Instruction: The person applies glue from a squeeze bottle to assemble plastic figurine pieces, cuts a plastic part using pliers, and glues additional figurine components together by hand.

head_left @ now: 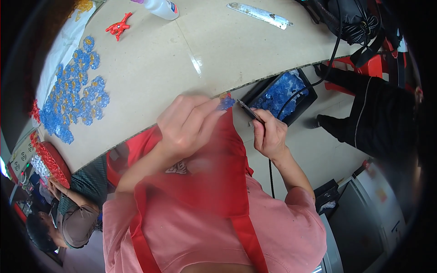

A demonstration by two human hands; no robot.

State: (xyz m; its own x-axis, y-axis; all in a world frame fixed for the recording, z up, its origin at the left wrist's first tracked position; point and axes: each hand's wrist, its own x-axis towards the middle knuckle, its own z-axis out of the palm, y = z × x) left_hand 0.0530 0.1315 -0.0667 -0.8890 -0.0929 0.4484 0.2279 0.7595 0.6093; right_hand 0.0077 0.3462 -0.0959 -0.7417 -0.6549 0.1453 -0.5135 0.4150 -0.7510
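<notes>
At the edge of the pale, curved surface point(182, 59), the person's left hand point(189, 125) pinches a small blue see-through plastic flower point(226, 103) between thumb and fingertips. The right hand point(269, 134) is closed around a thin dark metal tool point(250, 111), and its tip points at the flower. The tool's tip and the flower are very close, maybe touching; the picture is too blurred there to be sure.

The flower is tiny and held only at its edge. I think a hard push from the tool could pop it out of the fingers. It hangs just past the rim, over the red apron point(214, 177), so it might drop into the lap or onto the floor. The tool's sharp tip is also near the fingertips, and a slip could poke them.

A black cord point(314, 82) runs over the black tray of blue flowers point(284, 93) below the rim. A tug on it could bump the tray.

Farther off, a pile of blue and gold plastic flowers point(75, 91) lies to the left, well away from both hands.
</notes>
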